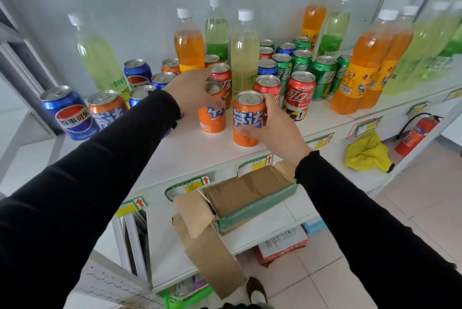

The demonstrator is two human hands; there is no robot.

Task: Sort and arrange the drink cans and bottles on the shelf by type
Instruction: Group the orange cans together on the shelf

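Hands: both at the front of the white shelf board [190, 153], one orange can each.
Right hand [271, 126]: fingers wrapped round the side of the nearer orange aluminium drink can with blue lettering [247, 118], thumb low on its front; the can's base looks to be on or just above the board.
Left hand [192, 91]: reaching over, fingertips closed on the upper part of a second orange aluminium can [212, 113] just beside the first.
Can axis: both upright, long axis vertical, pull-tab tops up, labels facing the camera.
Step, as I read it: gathering orange cans into one group.
Doing it well: grip mid-body, keep them vertical, slide clear of the red cola can [298, 95] behind, set them touching, labels forward.
Neighbours: blue cola can [70, 113] and another orange can [107, 110] stand left.
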